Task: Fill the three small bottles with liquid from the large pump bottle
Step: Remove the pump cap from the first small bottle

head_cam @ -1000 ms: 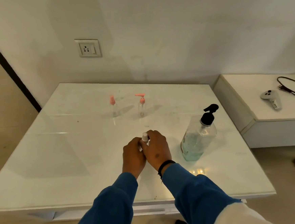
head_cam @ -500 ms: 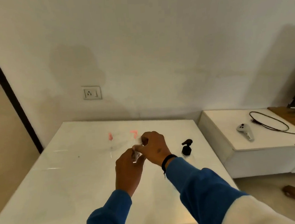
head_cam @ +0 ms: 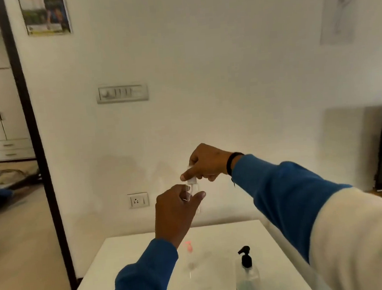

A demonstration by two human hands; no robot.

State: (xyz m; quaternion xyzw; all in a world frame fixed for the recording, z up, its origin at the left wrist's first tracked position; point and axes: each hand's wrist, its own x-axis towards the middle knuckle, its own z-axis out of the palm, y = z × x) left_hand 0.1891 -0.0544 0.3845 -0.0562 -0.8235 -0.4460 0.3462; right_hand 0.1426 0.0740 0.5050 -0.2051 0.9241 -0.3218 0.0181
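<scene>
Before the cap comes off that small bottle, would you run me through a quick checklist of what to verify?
1. Left hand grips the small clear bottle: ok.
2. Right hand fingers pinch the white cap: ok.
3. Cap already loose or off: cannot tell, the fingers hide the joint.
4. Bottle upright so nothing spills: ok, it looks roughly vertical.
5. Large pump bottle stands upright on the white table, on the right hand's side: ok.
6. Both other small bottles ready: cannot tell, only one pink-capped bottle shows, beside the left sleeve.
</scene>
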